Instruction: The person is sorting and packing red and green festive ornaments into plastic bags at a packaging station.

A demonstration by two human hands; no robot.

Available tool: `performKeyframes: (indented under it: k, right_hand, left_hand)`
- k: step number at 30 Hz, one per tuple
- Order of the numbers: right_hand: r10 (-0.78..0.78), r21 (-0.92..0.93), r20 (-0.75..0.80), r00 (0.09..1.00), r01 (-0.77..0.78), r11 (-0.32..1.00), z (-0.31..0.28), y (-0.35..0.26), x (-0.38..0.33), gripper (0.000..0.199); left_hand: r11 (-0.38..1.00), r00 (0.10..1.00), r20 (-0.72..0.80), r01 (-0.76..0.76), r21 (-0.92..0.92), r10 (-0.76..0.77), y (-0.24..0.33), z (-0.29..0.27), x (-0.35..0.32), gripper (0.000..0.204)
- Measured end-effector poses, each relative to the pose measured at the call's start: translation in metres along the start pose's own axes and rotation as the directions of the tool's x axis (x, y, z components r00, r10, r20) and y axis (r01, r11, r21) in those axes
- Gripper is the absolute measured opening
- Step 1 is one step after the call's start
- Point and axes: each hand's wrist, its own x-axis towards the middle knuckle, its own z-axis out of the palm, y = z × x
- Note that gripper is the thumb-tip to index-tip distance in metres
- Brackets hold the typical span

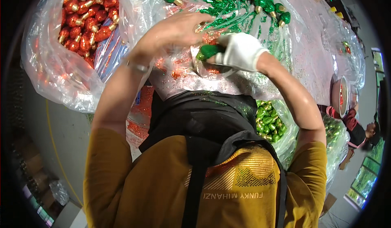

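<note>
Gripping a green bulb in the white-gloved right hand, fingers closed around it with part exposed to the left, just in from the near edge of the worktop. Holding the bare left hand close by, slightly farther in and to the left, with bent fingers; cannot tell whether empty or pinching something. Best, probably, to grip lightly, without rubbing, and to steer clear of the loose red glitter close to the near edge, likely to cling and spoil the green. Toward the far edge, note gold-capped green bulbs in a loose spread; better to lay down gently there than to drop. By the left edge, note red bulbs inside a clear bag; worth keeping apart from green. Below the near edge, toward the right corner, note bagged green bulbs.
</note>
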Motion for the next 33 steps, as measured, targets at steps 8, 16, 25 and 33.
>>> performKeyframes:
  k: [8, 16, 25, 33]
  right_hand:
    - [0.042, 0.336, -0.108, 0.993, -0.003, 0.942, -0.032, 0.013, -0.018, 0.033]
    - [0.169, -0.339, 0.109, 0.980, -0.123, 0.933, -0.026, -0.003, -0.006, 0.018]
    - [0.151, -0.430, 0.128, 0.980, -0.082, 0.899, -0.025, 0.010, 0.003, 0.017]
    - [0.005, -0.576, 0.293, 0.956, 0.173, 0.799, -0.017, 0.015, 0.013, 0.016]
  left_hand:
    - [0.953, 0.997, -0.018, -0.071, -0.293, 0.069, 0.074, -0.021, -0.027, 0.028]
    - [0.937, 0.936, 0.243, -0.180, -0.298, 0.257, 0.070, 0.004, -0.024, 0.035]
    - [0.949, 0.947, 0.179, -0.224, -0.221, 0.266, 0.059, 0.023, -0.029, 0.020]
    - [0.938, 0.935, 0.149, -0.293, -0.183, 0.321, 0.053, 0.023, -0.035, 0.022]
